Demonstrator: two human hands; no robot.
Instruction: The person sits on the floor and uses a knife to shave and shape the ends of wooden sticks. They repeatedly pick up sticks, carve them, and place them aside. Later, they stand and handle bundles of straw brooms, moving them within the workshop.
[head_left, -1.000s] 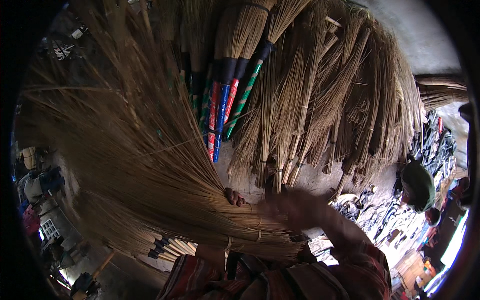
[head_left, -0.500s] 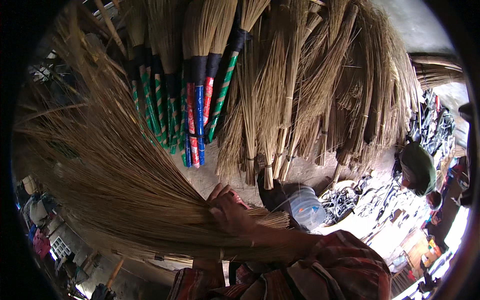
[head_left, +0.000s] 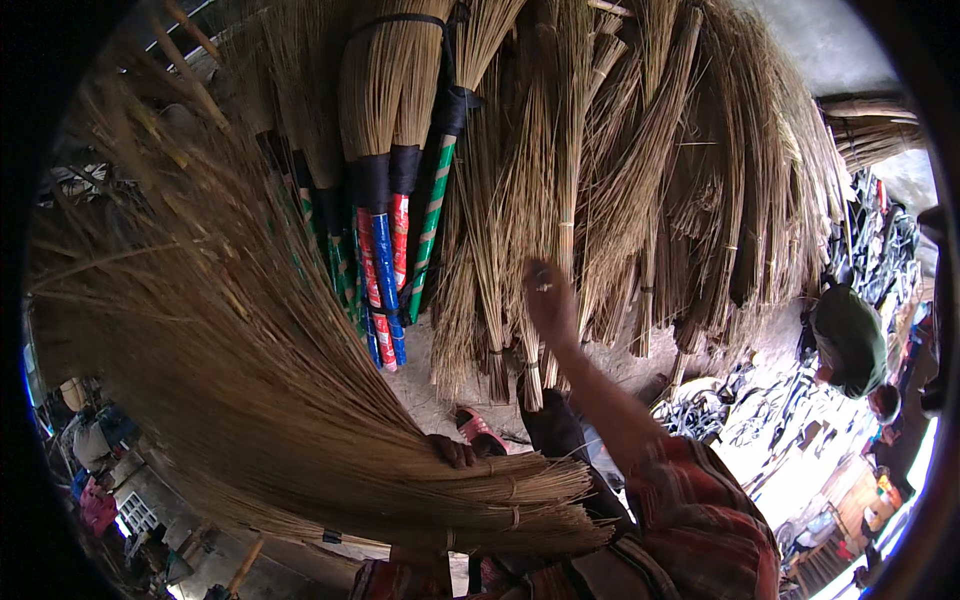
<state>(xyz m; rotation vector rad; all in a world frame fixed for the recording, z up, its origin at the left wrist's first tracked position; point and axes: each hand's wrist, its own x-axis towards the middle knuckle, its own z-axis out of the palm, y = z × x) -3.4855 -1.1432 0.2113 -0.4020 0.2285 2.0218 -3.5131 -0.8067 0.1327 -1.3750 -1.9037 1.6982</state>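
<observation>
A large bundle of dry broom grass (head_left: 330, 440) lies across in front of me, its long tips fanning to the left and its cut ends (head_left: 560, 490) to the right. My left hand (head_left: 455, 452) is closed on the bundle near the cut ends; only its fingers show over the top edge, and its forearm passes beneath. Above the bundle, my right hand (head_left: 550, 300) is held out away from it, in front of the standing grass bundles (head_left: 565, 200). Motion smears its fingers, so whether it holds anything is unclear.
Finished brooms (head_left: 380, 250) with red, blue and green-striped handles stand at the far left. Beside my left hand is a pink sandal (head_left: 475, 428). Dark strips (head_left: 700, 410) are heaped on the right. Another person in a green top (head_left: 848, 340) is at the far right.
My right hand has left the grass bundle and moved up and away from me. The left hand's fingers now show on the bundle's top edge.
</observation>
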